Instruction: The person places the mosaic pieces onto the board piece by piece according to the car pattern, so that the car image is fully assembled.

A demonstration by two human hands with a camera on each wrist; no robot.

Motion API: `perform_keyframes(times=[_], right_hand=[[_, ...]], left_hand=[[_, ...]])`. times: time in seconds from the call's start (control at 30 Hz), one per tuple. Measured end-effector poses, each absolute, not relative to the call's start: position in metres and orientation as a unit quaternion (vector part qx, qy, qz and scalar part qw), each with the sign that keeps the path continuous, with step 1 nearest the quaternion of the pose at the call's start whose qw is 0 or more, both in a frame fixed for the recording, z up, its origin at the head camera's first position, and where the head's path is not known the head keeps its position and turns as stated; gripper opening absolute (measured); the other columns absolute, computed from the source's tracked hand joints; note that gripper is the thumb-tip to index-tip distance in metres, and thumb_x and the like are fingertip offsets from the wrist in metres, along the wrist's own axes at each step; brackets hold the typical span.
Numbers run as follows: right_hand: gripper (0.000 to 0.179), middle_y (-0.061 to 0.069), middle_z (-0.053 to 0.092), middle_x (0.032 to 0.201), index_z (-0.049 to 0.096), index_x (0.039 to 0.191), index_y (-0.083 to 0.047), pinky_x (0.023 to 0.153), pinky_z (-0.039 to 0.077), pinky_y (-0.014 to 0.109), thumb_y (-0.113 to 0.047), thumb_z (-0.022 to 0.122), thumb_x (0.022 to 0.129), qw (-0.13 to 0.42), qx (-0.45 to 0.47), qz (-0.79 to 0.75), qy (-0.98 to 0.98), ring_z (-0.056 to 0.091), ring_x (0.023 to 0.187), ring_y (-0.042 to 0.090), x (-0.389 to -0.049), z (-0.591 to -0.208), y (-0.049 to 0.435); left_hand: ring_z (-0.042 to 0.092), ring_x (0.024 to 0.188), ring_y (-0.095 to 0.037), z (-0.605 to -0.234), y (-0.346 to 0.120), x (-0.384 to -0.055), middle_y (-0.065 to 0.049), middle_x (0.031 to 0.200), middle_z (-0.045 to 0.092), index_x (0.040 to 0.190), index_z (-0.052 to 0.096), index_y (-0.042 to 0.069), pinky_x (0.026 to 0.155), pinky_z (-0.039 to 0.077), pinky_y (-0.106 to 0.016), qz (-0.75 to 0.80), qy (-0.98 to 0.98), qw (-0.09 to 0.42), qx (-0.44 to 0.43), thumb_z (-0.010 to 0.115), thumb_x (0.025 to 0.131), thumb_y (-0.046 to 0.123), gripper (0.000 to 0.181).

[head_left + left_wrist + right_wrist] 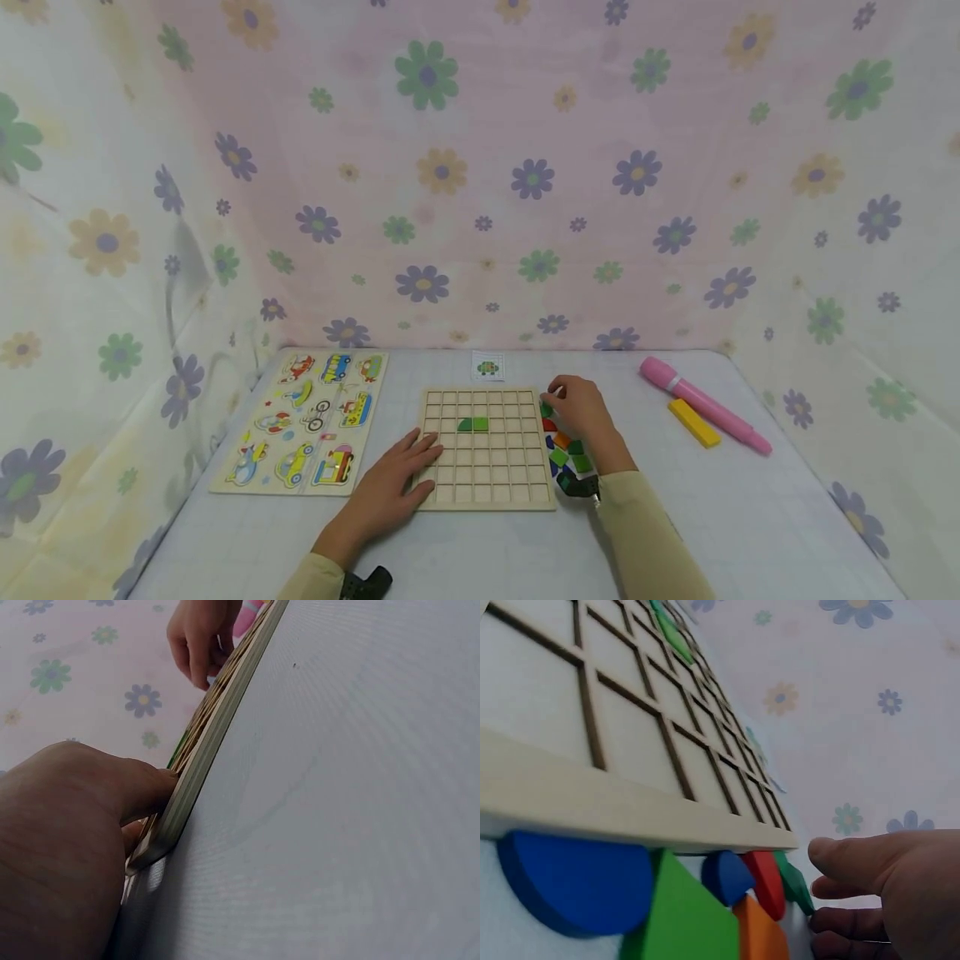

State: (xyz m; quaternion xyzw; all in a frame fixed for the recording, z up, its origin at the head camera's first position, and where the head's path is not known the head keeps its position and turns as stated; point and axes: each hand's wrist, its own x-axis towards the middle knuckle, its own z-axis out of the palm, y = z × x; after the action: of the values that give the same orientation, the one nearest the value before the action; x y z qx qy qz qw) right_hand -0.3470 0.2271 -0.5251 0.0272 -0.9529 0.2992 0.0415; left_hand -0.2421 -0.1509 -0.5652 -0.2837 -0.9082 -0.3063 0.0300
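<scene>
A wooden grid board (487, 505) lies at the middle of the table, with a dark green quarter-round piece (466, 425) and a light green square (481, 424) side by side in its cells. My left hand (393, 479) rests on the board's left edge, its fingers spread and fairly straight. At the board's far right corner, my right hand (581, 407) reaches down with bent fingers. Beside its fingertips is a dark green piece (793, 883), close to or touching one finger; a gap shows between thumb and fingers in the right wrist view.
Several coloured pieces, among them an orange one (562, 440) and a blue half-round (577, 881), lie along the board's right side. A small pattern card (488, 367) is behind the board. Left is a vehicle puzzle (300, 425); right are a pink marker-shaped object (705, 404) and a yellow block (693, 422).
</scene>
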Motion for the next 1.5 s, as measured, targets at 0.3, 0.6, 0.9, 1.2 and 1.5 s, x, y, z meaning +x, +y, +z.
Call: perform_keyframes(times=[0.3,0.6,0.9,1.2,1.5], right_hand=[[0.015,0.008,0.073,0.095,0.076,0.100,-0.007,0.081,0.061,0.050,-0.022,0.077,0.102,0.035,-0.004,0.290,-0.956,0.068,0.087,0.029,-0.349,-0.528,0.224],[0.023,0.007,0.071,0.089,0.076,0.098,-0.005,0.077,0.061,0.048,-0.027,0.083,0.099,0.044,-0.019,0.295,-0.954,0.066,0.081,0.027,-0.352,-0.531,0.223],[0.016,0.015,0.074,0.105,0.075,0.109,-0.001,0.090,0.061,0.054,-0.005,0.072,0.095,0.041,-0.010,0.308,-0.950,0.068,0.096,0.034,-0.349,-0.526,0.231],[0.028,0.017,0.072,0.107,0.076,0.117,0.004,0.091,0.060,0.055,-0.011,0.079,0.094,0.013,-0.020,0.289,-0.957,0.066,0.098,0.035,-0.349,-0.521,0.241],[0.020,0.015,0.073,0.104,0.078,0.112,0.002,0.091,0.060,0.055,-0.007,0.076,0.094,0.009,-0.010,0.286,-0.958,0.066,0.095,0.033,-0.351,-0.522,0.240]], left_hand=[[0.027,0.162,-0.031,-0.565,-0.149,-0.243,0.002,0.170,0.045,0.157,0.061,0.015,0.124,0.036,-0.063,-0.307,-0.909,0.028,-0.281,0.071,0.105,0.029,0.055],[0.027,0.163,-0.030,-0.565,-0.150,-0.242,0.003,0.170,0.044,0.157,0.061,0.017,0.124,0.035,-0.063,-0.309,-0.910,0.026,-0.274,0.071,0.105,0.030,0.054],[0.028,0.162,-0.032,-0.564,-0.150,-0.242,0.001,0.170,0.045,0.157,0.062,0.016,0.123,0.036,-0.064,-0.314,-0.907,0.030,-0.279,0.072,0.105,0.029,0.055],[0.031,0.161,-0.034,-0.564,-0.150,-0.241,0.000,0.169,0.046,0.155,0.063,0.015,0.121,0.038,-0.065,-0.313,-0.906,0.045,-0.282,0.072,0.104,0.028,0.054],[0.032,0.160,-0.037,-0.563,-0.149,-0.240,-0.003,0.168,0.048,0.155,0.063,0.014,0.120,0.039,-0.067,-0.320,-0.902,0.049,-0.285,0.072,0.104,0.027,0.053]])
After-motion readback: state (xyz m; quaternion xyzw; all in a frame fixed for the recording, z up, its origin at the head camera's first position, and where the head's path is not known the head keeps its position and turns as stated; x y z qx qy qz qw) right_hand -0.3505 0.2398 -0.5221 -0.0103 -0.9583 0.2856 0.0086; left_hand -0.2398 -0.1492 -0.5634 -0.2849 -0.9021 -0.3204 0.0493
